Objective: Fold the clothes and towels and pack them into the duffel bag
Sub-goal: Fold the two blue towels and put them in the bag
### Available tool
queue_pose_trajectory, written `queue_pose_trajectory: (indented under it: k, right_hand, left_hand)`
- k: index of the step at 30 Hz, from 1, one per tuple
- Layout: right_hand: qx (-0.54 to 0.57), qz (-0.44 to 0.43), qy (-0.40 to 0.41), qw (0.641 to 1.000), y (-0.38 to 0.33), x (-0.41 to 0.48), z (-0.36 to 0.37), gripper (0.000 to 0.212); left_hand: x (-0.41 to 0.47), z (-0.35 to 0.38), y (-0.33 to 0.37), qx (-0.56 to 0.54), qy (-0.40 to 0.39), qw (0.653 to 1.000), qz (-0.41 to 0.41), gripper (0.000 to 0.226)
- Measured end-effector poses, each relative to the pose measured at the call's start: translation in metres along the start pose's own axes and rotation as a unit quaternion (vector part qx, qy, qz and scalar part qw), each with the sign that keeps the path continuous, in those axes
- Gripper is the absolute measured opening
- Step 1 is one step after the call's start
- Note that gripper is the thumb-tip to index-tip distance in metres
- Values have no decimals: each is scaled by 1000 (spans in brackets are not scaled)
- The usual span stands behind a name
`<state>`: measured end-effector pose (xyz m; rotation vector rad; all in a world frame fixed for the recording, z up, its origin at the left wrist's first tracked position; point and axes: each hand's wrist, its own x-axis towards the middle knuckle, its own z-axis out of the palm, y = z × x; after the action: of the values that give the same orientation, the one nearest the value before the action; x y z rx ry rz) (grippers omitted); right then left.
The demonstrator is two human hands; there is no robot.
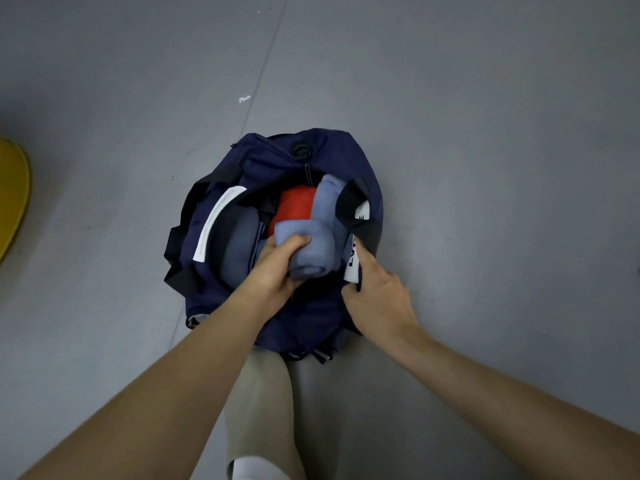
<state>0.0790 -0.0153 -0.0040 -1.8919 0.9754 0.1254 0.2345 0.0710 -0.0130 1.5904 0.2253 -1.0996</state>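
While its fingers curl tightly round a rolled light-blue cloth (310, 252), the left hand (277, 263) holds that roll in the near part of the bag's open mouth. Just to the right, the right hand (379, 297) pinches the near-right edge of the duffel bag (277, 157) between thumb and forefinger, beside a white tag (352, 266), spreading the opening.

A red folded piece (294, 206) touches the roll on its far side. A light-blue fold (329, 194) runs along the right of the red piece; I cannot tell whether it is separate or part of the same cloth. A slate-blue folded garment (239, 237) sits to the left, with a long white label (216, 223) on the rim beyond it. The bag rests on the grey floor (485, 133).

If the grip loosens while the roll is pushed down, the roll will likely spring open and ride up over the red piece. If the right hand lets go, the soft rim may slump inward and block the gap.

Counted: two hands, one bag, one red piece, one slate-blue piece, one or two light-blue pieces, two white labels.
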Motion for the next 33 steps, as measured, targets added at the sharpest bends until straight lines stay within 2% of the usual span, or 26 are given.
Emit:
queue_pose_trajectory:
  k: [4, 9, 12, 16, 17, 21, 23, 26, 27, 30, 31, 33]
  right_hand:
    - [-25, -4, -2, 1000, 4, 1, -7, 80]
    - [-19, -24, -14, 999, 10, -3, -6, 77]
    - [-27, -44, -10, 999, 14, -2, -5, 76]
    - [-37, -59, -23, 997, 21, -5, -2, 73]
    - [-25, -58, -22, 998, 24, -5, -2, 73]
    - [59, -49, -29, 997, 41, 2, -1, 69]
    - [94, -46, -42, 994, 47, 4, 0, 68]
    - [104, -47, -54, 992, 53, 5, -3, 70]
    - [104, -49, -62, 991, 54, 6, -5, 72]
    - [123, -66, -85, 987, 58, 6, -7, 78]
    - [123, -74, -94, 985, 58, 7, -8, 80]
    - [112, -88, -107, 984, 58, 10, -9, 85]
  left_hand:
    - [-4, -6, -1, 121, 18, 992, 9, 45]
    - [-18, -35, 3, 267, 21, 963, 36, 40]
    - [-20, -44, 1, 359, 1, 933, 2, 36]
    - [-10, -37, -12, 474, -23, 880, -31, 45]
    - [-7, -31, -17, 484, -19, 874, -20, 47]
    - [-7, -21, -32, 443, -8, 896, 23, 44]
    - [-10, -23, -35, 500, 18, 864, 61, 50]
    - [-19, -21, -33, 631, 64, 763, 126, 72]
    - [-21, -21, -31, 648, 46, 749, 126, 78]
    - [-21, -27, -20, 620, -52, 781, 56, 91]
    - [-19, -29, -18, 621, -57, 780, 48, 92]
    - [-16, -28, -25, 646, -23, 758, 84, 88]
